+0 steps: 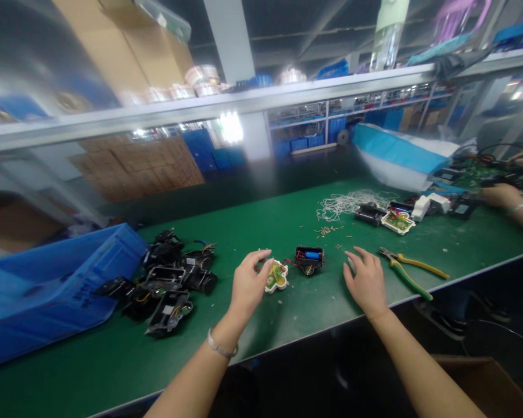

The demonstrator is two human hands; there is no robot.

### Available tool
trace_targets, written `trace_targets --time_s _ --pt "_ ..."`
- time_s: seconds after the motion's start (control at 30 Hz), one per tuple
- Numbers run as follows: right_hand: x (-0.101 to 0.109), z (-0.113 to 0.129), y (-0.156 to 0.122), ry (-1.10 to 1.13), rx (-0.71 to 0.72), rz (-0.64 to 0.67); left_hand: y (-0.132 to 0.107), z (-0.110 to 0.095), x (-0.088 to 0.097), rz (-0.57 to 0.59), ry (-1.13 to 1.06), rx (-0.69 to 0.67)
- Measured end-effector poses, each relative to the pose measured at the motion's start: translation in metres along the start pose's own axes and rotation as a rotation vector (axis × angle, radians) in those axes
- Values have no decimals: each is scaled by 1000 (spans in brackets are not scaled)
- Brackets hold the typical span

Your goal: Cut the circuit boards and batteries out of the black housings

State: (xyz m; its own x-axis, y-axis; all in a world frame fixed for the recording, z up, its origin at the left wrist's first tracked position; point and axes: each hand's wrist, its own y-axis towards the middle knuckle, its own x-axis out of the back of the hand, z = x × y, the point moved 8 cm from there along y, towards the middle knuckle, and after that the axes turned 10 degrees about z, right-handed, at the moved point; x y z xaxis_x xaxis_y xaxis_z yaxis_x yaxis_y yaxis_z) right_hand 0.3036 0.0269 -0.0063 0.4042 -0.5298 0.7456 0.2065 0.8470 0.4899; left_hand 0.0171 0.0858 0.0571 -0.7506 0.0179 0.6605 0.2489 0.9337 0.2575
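Observation:
My left hand (249, 284) is beside a white-rimmed casing with a green circuit board (278, 277), thumb and forefinger apart at its left edge; whether they touch it I cannot tell. Red wires link this casing to a black battery box (309, 260) holding a blue cell. To the right of the box, my right hand (366, 280) hovers low over the green bench, its fingers spread. A small greyish spot shows between its thumb and forefinger, too small to name. Pliers with yellow and green handles (412, 270) lie right of that hand.
On the left are a blue bin (65, 290) and a heap of black housings (169, 284). Small screws (326, 231), white wires (351, 202) and another opened unit (398, 220) lie farther back. A co-worker's hand (501, 196) is at far right. A shelf (261, 100) spans above.

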Motion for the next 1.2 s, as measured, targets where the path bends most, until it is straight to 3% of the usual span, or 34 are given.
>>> trace_targets --time_s 0.1,0.2,0.27,0.4,0.5,0.67,0.77,0.83,0.93,1.1,1.2 --pt "14 33 -14 230 76 -1 -11 -36 -26 227 -99 -83" --pt "4 60 -31 604 47 198 -24 -59 -60 409 -61 -167" --pt "-8 69 -42 782 -20 313 -30 -63 -79 468 32 -192" --pt "-25 61 -49 883 -116 379 -30 -56 -96 498 99 -180" --pt "-36 33 -33 826 -194 399 -23 -47 -94 490 101 -148" --pt "-33 -31 26 626 -265 304 -7 -38 -68 241 300 -205" --pt "-31 -47 49 511 -232 285 -3 -22 -68 212 377 -205" --pt "-30 -41 53 446 -178 284 -1 -10 -74 259 419 -199" --pt "-31 -11 49 361 -53 291 0 0 -81 310 480 -204" --pt "-46 52 43 170 220 370 0 -6 -80 313 523 -229" --pt "-57 69 45 56 269 385 -2 -10 -77 325 508 -241"
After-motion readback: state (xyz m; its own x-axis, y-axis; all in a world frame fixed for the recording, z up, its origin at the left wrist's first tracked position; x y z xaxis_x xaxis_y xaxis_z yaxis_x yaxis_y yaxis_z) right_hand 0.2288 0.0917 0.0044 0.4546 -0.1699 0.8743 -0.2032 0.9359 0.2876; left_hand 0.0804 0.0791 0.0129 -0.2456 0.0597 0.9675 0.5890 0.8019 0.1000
